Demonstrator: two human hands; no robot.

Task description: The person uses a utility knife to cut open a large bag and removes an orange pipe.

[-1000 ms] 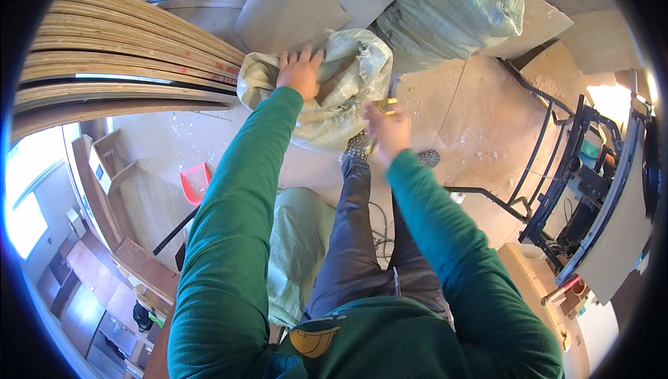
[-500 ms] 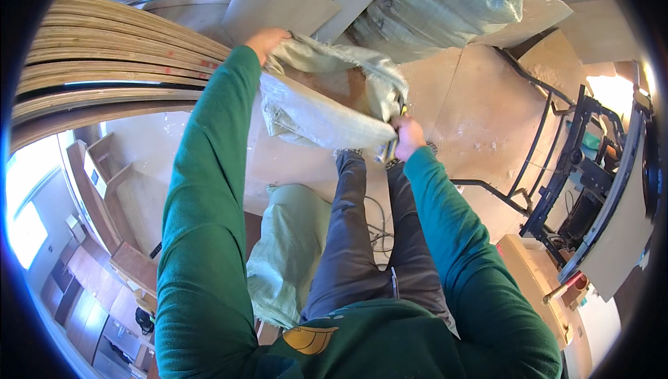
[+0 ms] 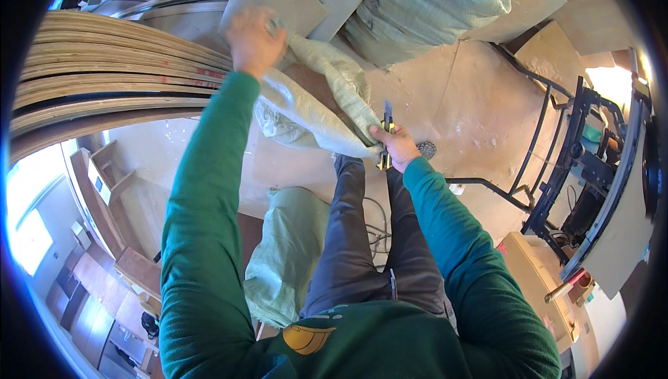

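A pale woven sack (image 3: 313, 116) hangs in front of me, its mouth stretched into a long narrow opening. At its far left end, my left hand (image 3: 256, 41) is closed on the rim, somewhat blurred by motion. My right hand (image 3: 399, 146) grips a yellow-and-black utility knife (image 3: 384, 160) together with the sack's near right corner. The knife stands roughly upright in the fist, its blade out and pointing away from me. Part of the handle is covered by my fingers.
Stacked plywood sheets (image 3: 118, 66) jut in from the left. A large filled woven sack (image 3: 431, 10) stands ahead, and a pale green sack (image 3: 287, 254) is beside my legs. A black metal frame (image 3: 550, 149) occupies the right, near a cardboard box (image 3: 532, 281). A cable (image 3: 378, 222) lies between my feet.
My left hand has moved up and slightly left, drawing the sack's mouth narrower. My right hand has shifted a little left and down, and the knife's blade now shows clearly.
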